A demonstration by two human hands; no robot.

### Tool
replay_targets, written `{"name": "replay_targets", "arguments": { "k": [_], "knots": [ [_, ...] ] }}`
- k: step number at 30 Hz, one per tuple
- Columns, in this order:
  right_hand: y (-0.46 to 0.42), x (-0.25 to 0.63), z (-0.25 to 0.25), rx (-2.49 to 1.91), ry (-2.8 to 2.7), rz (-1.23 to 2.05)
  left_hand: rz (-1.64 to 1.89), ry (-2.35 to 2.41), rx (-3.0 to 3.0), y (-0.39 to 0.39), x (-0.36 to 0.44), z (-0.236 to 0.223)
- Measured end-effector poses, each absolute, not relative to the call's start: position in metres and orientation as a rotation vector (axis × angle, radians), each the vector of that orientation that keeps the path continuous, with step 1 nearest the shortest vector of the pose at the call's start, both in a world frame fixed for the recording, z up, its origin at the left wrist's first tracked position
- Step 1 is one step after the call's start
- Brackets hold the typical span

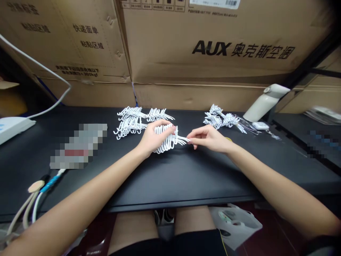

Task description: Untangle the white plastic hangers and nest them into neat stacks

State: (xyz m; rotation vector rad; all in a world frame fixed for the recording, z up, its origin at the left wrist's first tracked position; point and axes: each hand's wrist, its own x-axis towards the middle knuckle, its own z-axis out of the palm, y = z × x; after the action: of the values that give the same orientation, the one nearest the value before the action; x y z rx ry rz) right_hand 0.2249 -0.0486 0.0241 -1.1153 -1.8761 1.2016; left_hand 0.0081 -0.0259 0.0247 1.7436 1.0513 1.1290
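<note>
A bundle of white hooks (166, 141) is gripped in my left hand (154, 137), with the thumb pressed across the top and the curved ends hanging below. My right hand (206, 138) pinches at the thin straight ends on the bundle's right side; whether it holds one end or several I cannot tell. Behind my left hand lie more white hooks in rows (129, 122), with another group of the same hooks (159, 114) beside them. Farther right, beyond my right hand, a loose pile of white hooks (214, 119) rests on the black table (170, 185).
Large cardboard boxes (213, 71) stand along the back edge. At the right, a white bottle (266, 103) leans near a small white case (260, 126). A blurred-out flat object with a cable (50, 183) lies left. A white power strip (16, 128) sits at far left.
</note>
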Motion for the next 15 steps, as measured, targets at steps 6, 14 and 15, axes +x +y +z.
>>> {"name": "replay_targets", "arguments": {
  "k": [6,14,15],
  "knots": [
    [-0.0503,0.2233,0.027,-1.121,-1.79,1.245,1.192,1.077,1.85,-0.0277,0.0086,0.0231],
    [-0.0523,0.2183,0.0252,-1.107,-1.577,1.421,1.167,1.125,1.735,-0.0282,0.0107,0.0184],
    [-0.0525,0.2174,0.0239,-1.092,-1.521,1.484,1.15,1.124,1.713,-0.0282,0.011,0.0179]
  ]
}}
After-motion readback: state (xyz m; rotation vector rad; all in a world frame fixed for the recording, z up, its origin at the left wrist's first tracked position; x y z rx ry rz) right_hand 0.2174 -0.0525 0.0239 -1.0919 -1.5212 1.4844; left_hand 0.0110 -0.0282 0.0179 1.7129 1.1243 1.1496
